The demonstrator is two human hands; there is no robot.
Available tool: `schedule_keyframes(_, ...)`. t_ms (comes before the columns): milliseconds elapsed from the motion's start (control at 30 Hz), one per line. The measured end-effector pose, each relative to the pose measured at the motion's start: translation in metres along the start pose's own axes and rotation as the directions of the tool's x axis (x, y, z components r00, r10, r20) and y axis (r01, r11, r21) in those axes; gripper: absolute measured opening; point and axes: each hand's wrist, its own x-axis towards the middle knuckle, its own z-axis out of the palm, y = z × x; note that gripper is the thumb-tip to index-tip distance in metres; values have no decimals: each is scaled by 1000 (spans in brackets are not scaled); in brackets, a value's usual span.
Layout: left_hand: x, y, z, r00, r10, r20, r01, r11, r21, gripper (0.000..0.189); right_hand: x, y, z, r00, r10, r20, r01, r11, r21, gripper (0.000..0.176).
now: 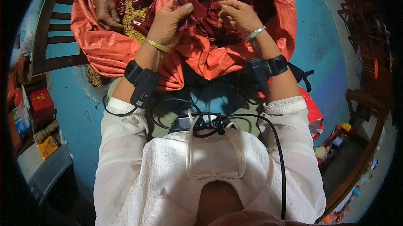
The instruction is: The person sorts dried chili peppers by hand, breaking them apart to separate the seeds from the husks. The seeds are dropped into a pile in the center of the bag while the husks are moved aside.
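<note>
Between the thumb and fingers of my left hand (167,23) is a large dark-red dried chili pepper (198,12), its tip pointing up. My right hand (241,16) is just to the right of it, thumb and fingertips pinched together; whatever they hold is too small to make out. Both hands are above an orange woven sack (205,60), whose rolled-down mouth shows many more dried red chilies (210,28). Yellow chili seeds (135,14) lie in a heap on the left side.
A co-worker's hand (105,11) with a black wristwatch reaches in beside the seeds. A wooden chair (58,64) stands at left on the blue floor (75,112). Black cables (210,123) cross my lap. Dark wooden furniture (357,184) lines the right side.
</note>
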Motion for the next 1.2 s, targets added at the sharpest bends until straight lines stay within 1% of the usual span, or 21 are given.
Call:
schedule_keyframes(133, 10, 22, -31, 983, 150, -101, -166, 972, -164, 12, 4, 2, -3, 998, 12, 62, -11, 1000, -17, 18)
schedule_keyframes(200, 13, 29, -39, 926, 122, -357, -209, 954, -217, 12, 4, 1, 1, 998, 23, 51, -21, 999, -46, 18)
schedule_keyframes(300, 16, 37, -51, 818, 163, -552, -332, 917, -221, 14, 6, 2, 3, 1000, 22, 19, -20, 996, -86, 17)
schedule_keyframes(333, 15, 40, -55, 818, 164, -551, -332, 917, -220, 14, 8, 3, 0, 1000, 21, 19, -19, 996, -85, 17)
schedule_keyframes(400, 13, 46, -60, 824, 157, -545, -449, 767, -458, 19, 16, 10, -9, 995, -13, 101, 39, 967, -251, 20)
schedule_keyframes(433, 13, 48, -61, 799, 255, -544, -518, 751, -410, 31, 18, 14, -14, 995, -19, 96, 42, 967, -250, 20)
schedule_keyframes(467, 12, 49, -61, 779, 231, -583, -533, 733, -422, 44, 20, 19, -18, 971, -208, 119, 233, 707, -667, 21)
schedule_keyframes(500, 9, 52, -57, 779, 237, -581, -530, 743, -408, 49, 17, 15, -16, 910, -350, 224, 321, 250, -914, 23)
schedule_keyframes(533, 6, 55, -53, 778, 243, -579, -527, 753, -393, 55, 13, 12, -14, 911, -351, 218, 315, 250, -915, 23)
schedule_keyframes(600, -2, 59, -48, 792, 388, -471, -517, 837, -181, 71, 3, 5, -7, 968, -241, 72, 62, -45, -997, 23)
schedule_keyframes(633, -1, 61, -55, 793, 342, -504, -516, 816, -260, 76, 3, 4, -9, 965, -245, 94, 75, -85, -993, 23)
schedule_keyframes(667, 1, 61, -60, 794, 294, -533, -517, 787, -336, 81, 3, 3, -10, 966, -243, 91, 72, -85, -994, 23)
schedule_keyframes(800, -3, 54, -54, 818, 339, -465, -497, 822, -277, 87, 6, -1, -13, 972, -230, 40, 28, -54, -998, 22)
schedule_keyframes(867, -7, 49, -41, 845, 351, -403, -475, 838, -267, 86, 9, -1, -15, 969, -245, 29, 16, -55, -998, 23)
schedule_keyframes(900, -9, 49, -27, 840, 330, -432, -468, 842, -267, 74, 10, 1, -16, 968, -248, 30, 16, -59, -998, 24)
schedule_keyframes(933, -7, 45, -24, 840, 329, -432, -467, 843, -267, 74, 13, 3, -17, 968, -251, 30, 15, -63, -998, 25)
schedule_keyframes(1000, -4, 35, -21, 922, 307, -235, -365, 892, -266, 58, 18, 11, -18, 966, -256, 47, 38, -39, -999, 27)
schedule_keyframes(1067, -3, 19, -12, 982, 178, -70, -190, 945, -264, 48, 20, 21, -17, 964, -258, 67, 65, -19, -998, 29)
schedule_keyframes(1100, 1, 8, -11, 990, 139, 18, -133, 975, -177, 48, 22, 27, -16, 960, -248, 130, 129, -20, -991, 30)
schedule_keyframes(1133, 2, -1, -3, 996, 84, 1, -84, 996, -33, 49, 22, 30, -13, 952, -237, 192, 193, -21, -981, 32)
schedule_keyframes(1200, 6, -17, 3, 997, -63, 42, 59, 995, 86, 47, 20, 31, -8, 964, -192, 183, 181, -28, -983, 32)
